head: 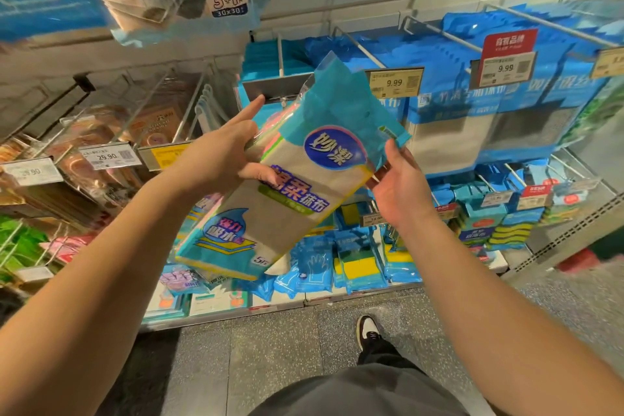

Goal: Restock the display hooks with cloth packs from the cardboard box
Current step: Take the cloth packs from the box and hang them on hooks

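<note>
So, cloth pack (287,179) is up in the air in front of the display, tilted, blue header end pointing up-right toward a hook (363,45) w/ a 9.99 price tag (395,82). Left hand (229,152) grips its left edge, thumb on the front, index finger stretched straight toward the grey tag plate (270,88). Right hand (398,186) is half open, thumb and fingertips touching the pack's right edge near the header. Header isn't on any hook. Hooks to the right are packed w/ blue cloth packs (472,105); some free rod at the front. Lower down, sponges (361,263) and glove packs (310,267) on the bottom shelf. Grey speckled floor (270,348) below, one shoe (369,331) near the shelf base.
</note>
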